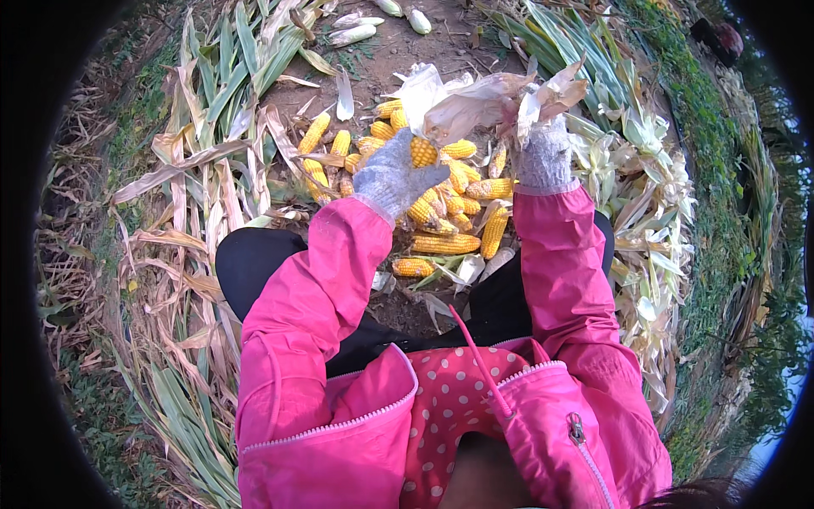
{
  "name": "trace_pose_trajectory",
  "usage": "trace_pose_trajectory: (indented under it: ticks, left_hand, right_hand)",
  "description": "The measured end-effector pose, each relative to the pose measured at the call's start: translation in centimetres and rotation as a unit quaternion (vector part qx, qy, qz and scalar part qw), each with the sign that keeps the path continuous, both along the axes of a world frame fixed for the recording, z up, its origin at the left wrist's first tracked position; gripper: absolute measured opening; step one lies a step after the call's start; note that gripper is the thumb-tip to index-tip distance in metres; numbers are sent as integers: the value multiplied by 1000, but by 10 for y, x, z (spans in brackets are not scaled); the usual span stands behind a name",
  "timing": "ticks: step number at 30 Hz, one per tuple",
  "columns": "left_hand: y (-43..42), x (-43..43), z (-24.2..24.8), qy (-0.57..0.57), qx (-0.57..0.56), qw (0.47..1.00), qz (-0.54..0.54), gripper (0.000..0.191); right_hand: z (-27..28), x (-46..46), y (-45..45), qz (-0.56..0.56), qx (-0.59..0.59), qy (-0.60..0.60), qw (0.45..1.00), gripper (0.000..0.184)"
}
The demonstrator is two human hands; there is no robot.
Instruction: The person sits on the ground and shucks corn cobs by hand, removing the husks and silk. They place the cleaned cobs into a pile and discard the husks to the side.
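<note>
My left hand, in a grey knitted glove, grips an ear of corn whose yellow kernels show between thumb and fingers. Pale, dry corn husks stretch from that ear toward the right. Also gloved, my right hand is closed around the bunched husks at their right end; its fingertips are partly hidden by them. Beneath and between both hands lies a pile of husked yellow corn cobs on the soil.
Cut corn stalks and dry leaves line the left side. Stripped husks are heaped at the right, below green corn leaves. Several unhusked ears lie on bare soil beyond the pile. A dark and reddish object is at the far upper right.
</note>
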State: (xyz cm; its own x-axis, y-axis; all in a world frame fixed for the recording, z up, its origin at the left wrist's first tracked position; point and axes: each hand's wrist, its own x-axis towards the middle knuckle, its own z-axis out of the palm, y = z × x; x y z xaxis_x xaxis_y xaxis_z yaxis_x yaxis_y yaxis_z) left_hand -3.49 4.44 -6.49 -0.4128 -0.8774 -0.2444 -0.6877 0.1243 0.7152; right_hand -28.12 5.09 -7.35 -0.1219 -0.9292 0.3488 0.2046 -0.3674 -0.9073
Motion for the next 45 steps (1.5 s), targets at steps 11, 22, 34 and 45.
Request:
trace_pose_trajectory:
  ticks: [11, 22, 34, 45]
  left_hand:
    - [10, -8, 13, -18, 7, 1000, -25, 88]
    - [21, -18, -21, 203, 52, 976, -53, 81]
    - [22, -18, -3, 314, 119, 937, -99, 86]
    - [32, -17, 5, 468, 361, 802, -85, 76]
  right_hand:
    - [22, 77, 29, -94, 112, 146, 978, 25]
    - [20, 85, 22, 45, 147, -381, 912, 19]
    - [28, 68, 30, 166, 111, -511, 836, 26]
    - [53, 76, 36, 137, 98, -495, 852, 24]
